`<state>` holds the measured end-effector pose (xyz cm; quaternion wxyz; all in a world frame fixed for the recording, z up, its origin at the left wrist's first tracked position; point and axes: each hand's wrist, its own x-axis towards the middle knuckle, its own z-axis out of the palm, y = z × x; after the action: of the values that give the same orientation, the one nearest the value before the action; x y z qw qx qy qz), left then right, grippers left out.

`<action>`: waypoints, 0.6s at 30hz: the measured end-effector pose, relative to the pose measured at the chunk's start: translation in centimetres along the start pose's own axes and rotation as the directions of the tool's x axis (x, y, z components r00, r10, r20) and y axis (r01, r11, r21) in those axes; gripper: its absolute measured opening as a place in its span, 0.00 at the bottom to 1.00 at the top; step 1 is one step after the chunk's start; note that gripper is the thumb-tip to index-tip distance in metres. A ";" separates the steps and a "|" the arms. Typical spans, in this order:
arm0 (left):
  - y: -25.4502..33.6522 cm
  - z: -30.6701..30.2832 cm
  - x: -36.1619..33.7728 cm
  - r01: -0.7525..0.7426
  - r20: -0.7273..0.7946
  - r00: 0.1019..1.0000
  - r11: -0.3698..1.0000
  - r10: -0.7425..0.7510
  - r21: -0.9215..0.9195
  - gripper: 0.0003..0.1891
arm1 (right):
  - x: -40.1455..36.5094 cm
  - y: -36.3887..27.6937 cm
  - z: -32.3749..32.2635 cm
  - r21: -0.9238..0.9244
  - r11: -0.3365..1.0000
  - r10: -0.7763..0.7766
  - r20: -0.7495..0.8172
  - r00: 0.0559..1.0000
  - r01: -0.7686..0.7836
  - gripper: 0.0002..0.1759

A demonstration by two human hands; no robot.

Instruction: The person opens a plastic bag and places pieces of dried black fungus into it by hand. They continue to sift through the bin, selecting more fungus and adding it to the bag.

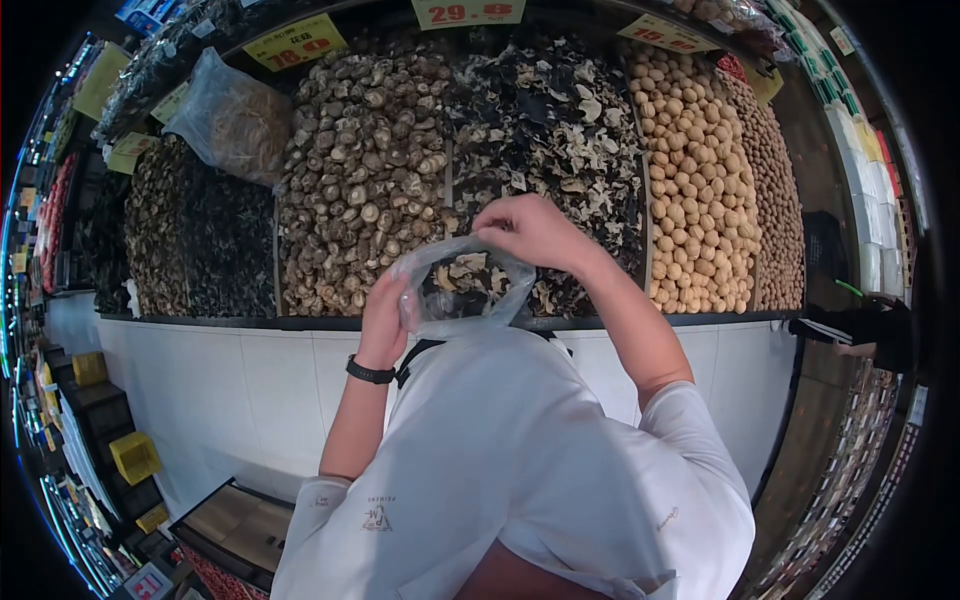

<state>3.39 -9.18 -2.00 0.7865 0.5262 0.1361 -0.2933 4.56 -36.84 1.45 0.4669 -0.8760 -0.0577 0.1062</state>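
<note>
A clear plastic bag [470, 325] is spread open in front of my body, with pieces of dark dried fungus [468, 280] seen inside its mouth. My left hand [386, 315], with a black band on the wrist, grips the bag's left edge. At the bag's upper right rim is my right hand [525, 228], its fingers bent and pressed together; whether they pinch the rim or a piece of fungus cannot be made out. Behind the bag lie the bins of black fungus [570, 140] and dried mushrooms [365, 160].
Walnuts [700, 190] fill a bin on the right, beside smaller brown nuts [765, 180]. A filled plastic bag [235, 120] rests at the upper left. Price signs [468, 12] line the back. Another person [865, 330] stands at the far right. Yellow baskets [135, 457] are at left.
</note>
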 end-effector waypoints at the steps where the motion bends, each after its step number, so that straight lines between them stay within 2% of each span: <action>1: -0.4 -0.6 0.0 0.011 0.026 1.000 1.000 -0.012 0.017 0.14 | 1.6 1.7 0.1 -0.101 0.995 0.020 -0.055 0.998 -0.026 0.16; 2: -0.8 -0.9 0.0 0.020 0.054 0.998 0.999 -0.022 0.035 0.14 | 3.0 3.3 0.4 -0.200 0.978 0.033 -0.113 0.993 -0.055 0.16; 3: -1.0 -1.0 0.0 0.019 0.056 0.998 0.999 -0.021 0.036 0.14 | 4.3 4.9 1.4 -0.201 0.978 0.033 -0.115 0.993 -0.055 0.16; 5: -1.1 -0.9 -0.1 0.048 0.075 0.996 0.999 -0.050 0.022 0.14 | 6.6 7.3 4.0 -0.450 0.892 -0.018 0.065 0.998 0.045 0.20; 8: -0.9 -0.9 -0.2 0.056 0.108 0.993 0.998 -0.056 0.009 0.15 | 8.7 8.1 6.6 -0.541 0.841 0.071 0.151 0.986 0.022 0.22; 13: -0.9 -1.6 0.0 0.051 0.122 0.991 0.999 -0.050 -0.007 0.14 | 9.8 8.3 7.8 -0.600 0.800 0.105 0.161 0.981 0.013 0.20; 15: -0.9 -1.5 0.0 0.052 0.120 0.991 0.999 -0.051 -0.008 0.14 | 9.1 8.2 7.4 -0.580 0.811 0.003 0.138 0.990 0.078 0.18; 16: -0.9 -1.4 0.1 0.056 0.102 0.993 0.998 -0.054 -0.016 0.14 | 8.7 7.9 6.8 -0.581 0.810 0.004 0.138 0.990 0.078 0.18; 18: -0.8 -1.3 0.2 0.062 0.084 0.995 0.998 -0.060 -0.023 0.14 | 7.2 6.6 4.8 -0.525 0.851 -0.055 -0.112 0.992 -0.013 0.21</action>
<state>3.21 -8.26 -3.29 0.7888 0.4989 0.1230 -0.3373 10.39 -35.19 -7.59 0.2139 -0.9743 -0.0652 0.0271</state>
